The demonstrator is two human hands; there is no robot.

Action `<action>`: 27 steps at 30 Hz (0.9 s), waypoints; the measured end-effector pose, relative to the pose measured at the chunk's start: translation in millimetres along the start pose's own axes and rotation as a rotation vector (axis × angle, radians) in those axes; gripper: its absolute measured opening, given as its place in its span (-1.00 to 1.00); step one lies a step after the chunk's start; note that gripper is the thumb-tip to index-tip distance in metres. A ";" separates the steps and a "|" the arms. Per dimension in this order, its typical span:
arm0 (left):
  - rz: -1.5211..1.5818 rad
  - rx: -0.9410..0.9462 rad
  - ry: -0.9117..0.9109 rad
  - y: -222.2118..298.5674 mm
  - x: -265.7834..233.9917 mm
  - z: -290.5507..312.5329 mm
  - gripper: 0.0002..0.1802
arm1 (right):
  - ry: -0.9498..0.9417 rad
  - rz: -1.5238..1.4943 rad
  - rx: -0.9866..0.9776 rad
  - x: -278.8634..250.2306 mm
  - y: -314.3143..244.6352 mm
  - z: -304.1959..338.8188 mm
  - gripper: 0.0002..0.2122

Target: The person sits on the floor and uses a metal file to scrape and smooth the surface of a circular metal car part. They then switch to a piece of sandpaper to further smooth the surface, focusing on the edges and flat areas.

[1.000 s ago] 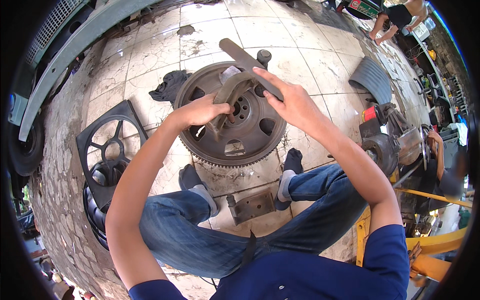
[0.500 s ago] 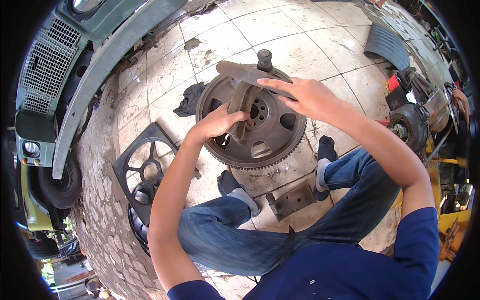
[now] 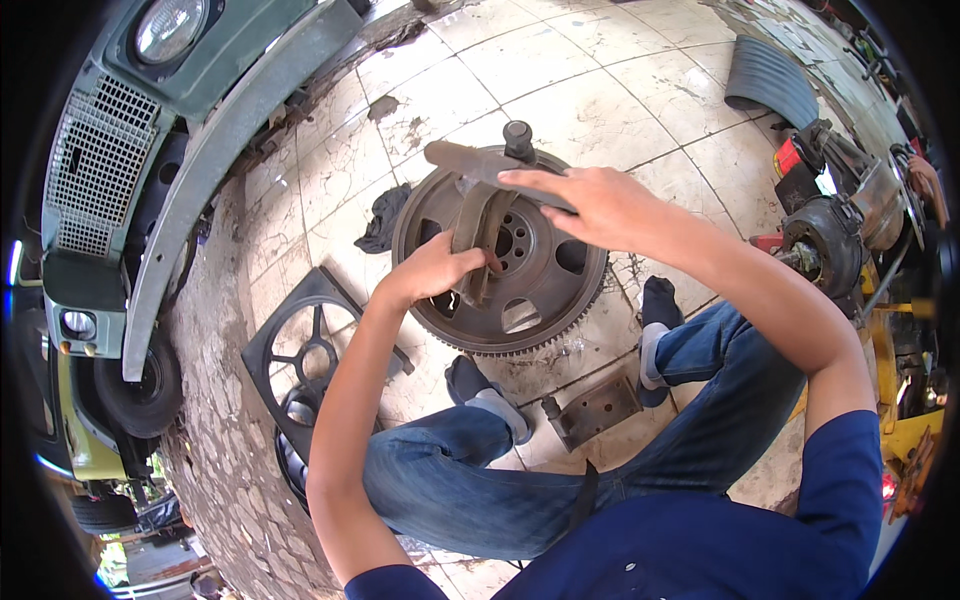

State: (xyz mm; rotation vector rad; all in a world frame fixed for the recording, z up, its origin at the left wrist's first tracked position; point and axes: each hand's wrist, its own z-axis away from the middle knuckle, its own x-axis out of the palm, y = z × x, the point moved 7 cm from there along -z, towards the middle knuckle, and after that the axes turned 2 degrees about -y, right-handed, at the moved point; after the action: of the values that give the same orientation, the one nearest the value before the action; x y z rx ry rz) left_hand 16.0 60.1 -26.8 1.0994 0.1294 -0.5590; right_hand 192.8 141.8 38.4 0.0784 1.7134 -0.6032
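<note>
My left hand [image 3: 437, 271] grips a curved, brown metal brake shoe [image 3: 467, 228], holding it on end above a large toothed flywheel [image 3: 545, 290]. Across the shoe's upper end lies a long flat file [image 3: 462, 160] with a rounded tip, pointing left. My right hand [image 3: 595, 205] is closed on the file's right end, its index finger stretched along the top. The flywheel lies flat on the tiles beyond my feet, and a dark cylindrical metal part [image 3: 518, 140] stands at its far edge.
A black fan shroud [image 3: 285, 312] and dark cloth [image 3: 383, 220] lie left of the flywheel. A metal plate [image 3: 597, 412] is between my feet. The vehicle's bumper [image 3: 205, 150] borders the left; a ribbed black hose [image 3: 768, 82] and machinery [image 3: 825, 240] are at right.
The file has slid slightly left across the brake shoe, with my right hand following. The whole view has shifted a little; my left hand keeps its grip.
</note>
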 end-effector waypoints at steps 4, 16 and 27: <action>0.116 -0.037 -0.006 -1.9 -2.8 3.5 -0.63 | 0.072 -0.012 -0.015 8.6 -3.8 -3.9 -0.41; -0.019 -0.015 -0.049 9.6 3.3 -1.9 -0.65 | -0.133 0.097 0.102 -14.5 -7.6 10.4 -0.40; -0.027 -0.001 -0.047 -0.7 5.3 -7.9 -0.64 | -0.163 -0.074 0.129 -15.2 -11.4 2.9 -0.38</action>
State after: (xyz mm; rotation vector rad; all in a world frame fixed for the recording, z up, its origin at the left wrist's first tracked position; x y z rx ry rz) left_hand 21.6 64.8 -32.9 1.0843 0.1031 -0.6083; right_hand 194.9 134.9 56.3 0.0556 1.5238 -0.7542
